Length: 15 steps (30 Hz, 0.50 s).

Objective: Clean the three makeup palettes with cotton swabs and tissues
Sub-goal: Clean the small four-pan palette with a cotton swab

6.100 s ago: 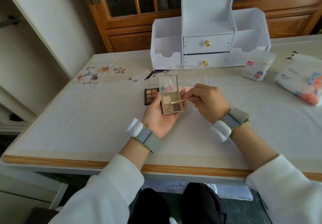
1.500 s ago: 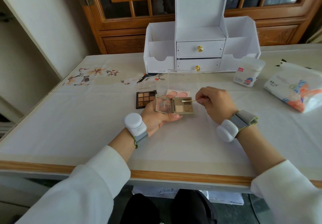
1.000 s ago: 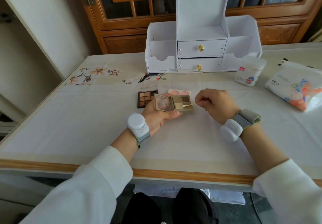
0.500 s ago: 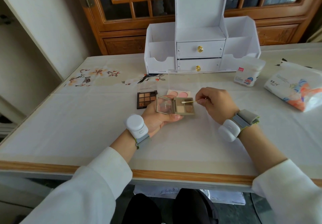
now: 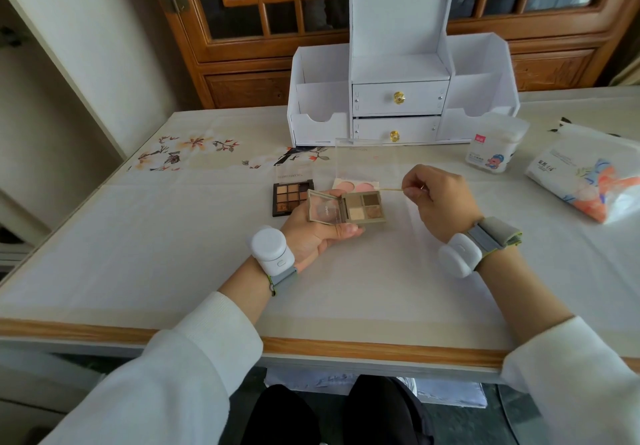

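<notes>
Now the left hand [image 5: 311,233] cradles the open four-pan palette [image 5: 363,206] lying sideways, while the right hand [image 5: 438,198], just beside it, pinches a cotton swab [image 5: 391,188] pointing leftward over its far edge.

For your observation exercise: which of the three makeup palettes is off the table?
The four-pan gold palette, held in the left hand; the nine-pan brown palette and pink palette lie flat.

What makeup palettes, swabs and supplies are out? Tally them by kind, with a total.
Makeup palettes: 3 (four-pan palette in left hand, nine-pan brown palette, pink palette)
Cotton swab: 1, in right hand
Swab container: 1
Tissue pack: 1
Organizer: 1
Total: 7
</notes>
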### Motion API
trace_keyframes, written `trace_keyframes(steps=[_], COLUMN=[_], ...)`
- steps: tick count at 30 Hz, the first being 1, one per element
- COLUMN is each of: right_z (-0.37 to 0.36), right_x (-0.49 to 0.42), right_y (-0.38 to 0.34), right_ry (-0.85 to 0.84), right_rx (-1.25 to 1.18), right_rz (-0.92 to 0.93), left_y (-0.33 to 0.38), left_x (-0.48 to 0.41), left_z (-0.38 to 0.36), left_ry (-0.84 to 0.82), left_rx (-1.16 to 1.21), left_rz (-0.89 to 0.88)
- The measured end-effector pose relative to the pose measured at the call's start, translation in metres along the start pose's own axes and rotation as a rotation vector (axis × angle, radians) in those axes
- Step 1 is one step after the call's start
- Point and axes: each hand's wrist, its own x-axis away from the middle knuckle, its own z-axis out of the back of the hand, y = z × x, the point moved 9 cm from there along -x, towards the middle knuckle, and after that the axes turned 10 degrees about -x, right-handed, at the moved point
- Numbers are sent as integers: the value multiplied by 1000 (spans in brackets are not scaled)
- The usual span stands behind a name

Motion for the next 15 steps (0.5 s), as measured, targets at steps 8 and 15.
trace_keyframes(steps=[8, 15], right_z=[-4, -10], right_x=[0, 2], right_y=[3, 2], right_ry=[-30, -98], right_rx=[28, 54], right_rz=[21, 36], left_y=[-2, -3], left_x=[-1, -3], left_z=[2, 7], left_ry=[4, 55], left_rx=[24, 75], left_rz=[13, 15])
